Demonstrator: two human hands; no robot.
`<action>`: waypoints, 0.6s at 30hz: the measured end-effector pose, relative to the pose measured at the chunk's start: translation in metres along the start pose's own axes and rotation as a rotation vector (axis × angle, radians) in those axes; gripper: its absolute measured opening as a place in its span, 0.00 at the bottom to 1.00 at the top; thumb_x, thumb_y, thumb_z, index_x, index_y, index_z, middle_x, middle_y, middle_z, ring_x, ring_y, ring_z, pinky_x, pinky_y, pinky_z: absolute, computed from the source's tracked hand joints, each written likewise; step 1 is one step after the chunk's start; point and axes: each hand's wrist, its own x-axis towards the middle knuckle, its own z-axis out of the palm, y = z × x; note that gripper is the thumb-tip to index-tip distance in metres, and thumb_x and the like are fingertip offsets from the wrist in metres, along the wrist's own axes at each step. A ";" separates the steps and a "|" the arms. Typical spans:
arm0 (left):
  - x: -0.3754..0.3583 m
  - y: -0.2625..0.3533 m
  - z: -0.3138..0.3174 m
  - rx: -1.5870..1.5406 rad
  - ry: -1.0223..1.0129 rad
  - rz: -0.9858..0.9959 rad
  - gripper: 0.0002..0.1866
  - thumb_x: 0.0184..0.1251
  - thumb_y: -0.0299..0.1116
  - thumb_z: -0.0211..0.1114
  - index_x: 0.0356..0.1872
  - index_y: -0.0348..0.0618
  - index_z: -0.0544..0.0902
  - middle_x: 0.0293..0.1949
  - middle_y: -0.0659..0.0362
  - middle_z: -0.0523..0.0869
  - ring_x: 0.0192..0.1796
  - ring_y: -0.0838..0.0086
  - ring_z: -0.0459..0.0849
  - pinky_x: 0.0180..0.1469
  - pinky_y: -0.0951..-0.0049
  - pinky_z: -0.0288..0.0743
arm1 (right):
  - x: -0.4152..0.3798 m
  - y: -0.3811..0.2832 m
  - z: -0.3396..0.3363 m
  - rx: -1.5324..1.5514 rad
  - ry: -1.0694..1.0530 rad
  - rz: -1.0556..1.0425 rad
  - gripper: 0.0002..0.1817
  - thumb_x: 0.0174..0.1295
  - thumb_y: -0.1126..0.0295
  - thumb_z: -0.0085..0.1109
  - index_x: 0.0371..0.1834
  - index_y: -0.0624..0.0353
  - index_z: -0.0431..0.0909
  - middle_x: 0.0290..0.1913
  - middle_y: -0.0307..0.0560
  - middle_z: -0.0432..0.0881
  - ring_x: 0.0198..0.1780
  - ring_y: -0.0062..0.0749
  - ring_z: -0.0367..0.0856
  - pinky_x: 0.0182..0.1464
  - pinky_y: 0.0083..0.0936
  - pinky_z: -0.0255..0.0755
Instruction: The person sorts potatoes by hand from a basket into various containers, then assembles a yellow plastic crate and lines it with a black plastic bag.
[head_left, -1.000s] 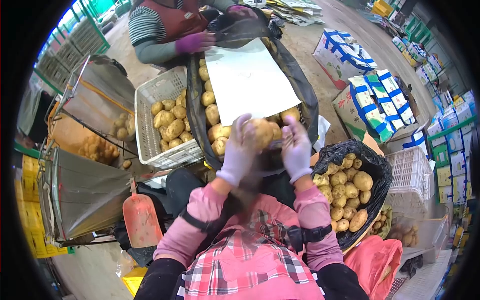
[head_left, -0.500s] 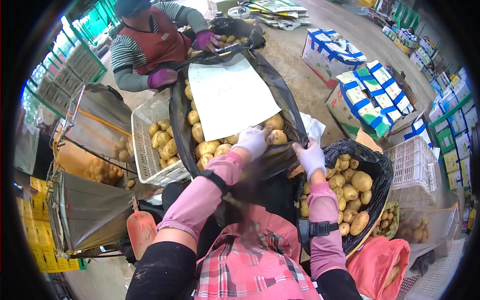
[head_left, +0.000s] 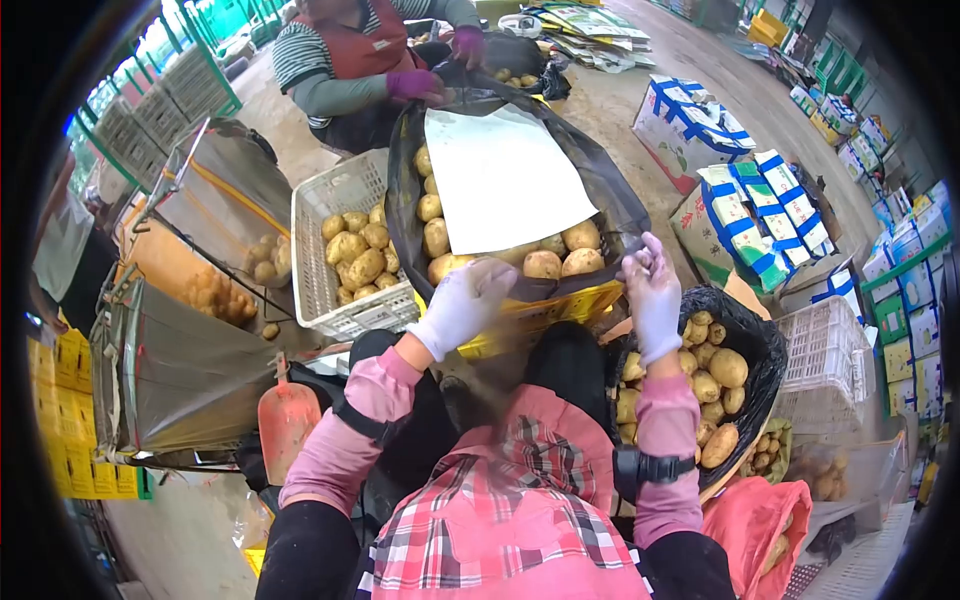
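Note:
My left hand, in a white glove, is closed at the near left edge of a black plastic bag that lines a yellow crate. My gloved right hand pinches the bag's near right corner. Inside the bag lie potatoes, largely covered by a white sheet of paper. Across the crate, a co-worker's purple-gloved hand touches the far side of the bag.
A white basket of potatoes stands to the left, with a red scoop nearer me. At right are a black-lined container of potatoes, a white crate and cartons with blue straps. A co-worker sits opposite.
Both my hands have drawn back and apart, my left off the potatoes and paper. The bag's near edge has shifted, exposing the yellow crate. The co-worker's hands have moved along the far side.

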 end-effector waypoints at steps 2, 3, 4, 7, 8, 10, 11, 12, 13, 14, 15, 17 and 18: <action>0.000 -0.036 0.018 -0.165 -0.005 -0.060 0.12 0.72 0.33 0.59 0.45 0.34 0.81 0.37 0.48 0.84 0.42 0.57 0.82 0.47 0.64 0.75 | -0.035 -0.035 0.001 -0.028 -0.002 -0.126 0.16 0.64 0.77 0.62 0.55 0.63 0.78 0.36 0.38 0.80 0.30 0.15 0.76 0.33 0.15 0.71; 0.000 -0.046 0.024 -0.248 -0.014 -0.092 0.13 0.71 0.35 0.59 0.47 0.34 0.81 0.40 0.44 0.86 0.46 0.49 0.84 0.49 0.60 0.76 | -0.051 -0.048 -0.005 -0.108 -0.149 -0.007 0.13 0.63 0.73 0.64 0.50 0.62 0.81 0.33 0.39 0.81 0.30 0.16 0.77 0.34 0.16 0.72; 0.001 -0.043 0.024 -0.205 -0.025 -0.049 0.12 0.73 0.34 0.58 0.45 0.34 0.80 0.37 0.50 0.82 0.43 0.58 0.81 0.46 0.65 0.75 | -0.061 -0.060 -0.010 -0.189 -0.299 0.114 0.10 0.63 0.70 0.66 0.45 0.61 0.84 0.30 0.40 0.83 0.29 0.17 0.78 0.34 0.17 0.73; -0.002 -0.020 0.015 -0.072 -0.089 0.012 0.10 0.77 0.32 0.56 0.43 0.34 0.77 0.33 0.58 0.78 0.38 0.76 0.76 0.42 0.72 0.73 | -0.079 -0.064 0.013 -0.560 -0.442 0.191 0.23 0.59 0.52 0.67 0.47 0.61 0.83 0.39 0.51 0.87 0.38 0.36 0.86 0.43 0.32 0.78; -0.003 -0.025 0.018 -0.084 -0.080 0.043 0.10 0.77 0.32 0.56 0.43 0.33 0.77 0.33 0.56 0.79 0.38 0.75 0.77 0.43 0.72 0.74 | -0.079 -0.062 0.022 -0.632 -0.376 0.134 0.26 0.58 0.52 0.68 0.51 0.60 0.82 0.43 0.52 0.87 0.42 0.40 0.87 0.46 0.35 0.78; -0.003 -0.033 0.022 -0.103 -0.061 0.110 0.10 0.77 0.33 0.56 0.43 0.33 0.77 0.34 0.54 0.81 0.39 0.73 0.79 0.44 0.70 0.74 | -0.069 -0.062 0.033 -0.758 -0.317 -0.025 0.27 0.57 0.51 0.68 0.53 0.59 0.80 0.46 0.53 0.85 0.45 0.44 0.86 0.48 0.38 0.77; -0.003 -0.031 0.021 -0.035 -0.084 0.153 0.11 0.77 0.33 0.56 0.43 0.33 0.77 0.34 0.53 0.82 0.40 0.72 0.80 0.44 0.69 0.75 | -0.063 -0.063 0.037 -0.815 -0.285 -0.103 0.28 0.57 0.51 0.68 0.54 0.59 0.79 0.48 0.53 0.85 0.47 0.46 0.85 0.50 0.40 0.77; -0.004 -0.030 0.020 0.035 -0.109 0.194 0.11 0.77 0.33 0.56 0.43 0.32 0.77 0.35 0.53 0.82 0.40 0.71 0.80 0.45 0.69 0.75 | -0.057 -0.065 0.040 -0.849 -0.353 -0.100 0.26 0.57 0.51 0.68 0.52 0.59 0.78 0.48 0.54 0.84 0.47 0.48 0.85 0.49 0.41 0.77; -0.005 -0.023 0.017 0.106 -0.135 0.235 0.11 0.77 0.33 0.56 0.44 0.32 0.78 0.36 0.52 0.83 0.41 0.70 0.81 0.45 0.68 0.75 | -0.052 -0.068 0.044 -0.882 -0.422 -0.095 0.25 0.58 0.52 0.67 0.51 0.59 0.78 0.48 0.54 0.84 0.47 0.49 0.84 0.49 0.42 0.76; -0.004 -0.016 0.014 0.117 -0.186 0.191 0.11 0.76 0.33 0.56 0.43 0.32 0.78 0.36 0.51 0.83 0.41 0.69 0.81 0.46 0.69 0.75 | -0.046 -0.073 0.047 -0.915 -0.491 -0.094 0.24 0.59 0.52 0.67 0.50 0.59 0.78 0.48 0.54 0.84 0.47 0.50 0.84 0.49 0.42 0.76; -0.003 -0.009 0.013 0.125 -0.236 0.144 0.10 0.76 0.32 0.56 0.43 0.32 0.78 0.37 0.51 0.83 0.41 0.69 0.81 0.46 0.69 0.74 | -0.043 -0.080 0.050 -0.947 -0.515 -0.106 0.19 0.61 0.55 0.64 0.46 0.59 0.80 0.45 0.55 0.85 0.48 0.50 0.84 0.49 0.41 0.76; -0.001 -0.010 0.013 0.063 -0.317 0.074 0.09 0.74 0.30 0.58 0.44 0.33 0.79 0.38 0.53 0.84 0.42 0.72 0.79 0.48 0.69 0.74 | -0.033 -0.081 0.051 -0.990 -0.622 -0.127 0.17 0.61 0.56 0.63 0.44 0.58 0.80 0.42 0.54 0.85 0.46 0.49 0.84 0.48 0.42 0.75; -0.003 -0.008 0.015 -0.063 -0.320 0.026 0.09 0.72 0.30 0.59 0.45 0.34 0.79 0.38 0.55 0.84 0.42 0.73 0.79 0.48 0.69 0.74 | -0.030 -0.080 0.050 -1.012 -0.675 -0.137 0.16 0.62 0.57 0.63 0.43 0.58 0.80 0.41 0.54 0.85 0.46 0.49 0.84 0.48 0.43 0.75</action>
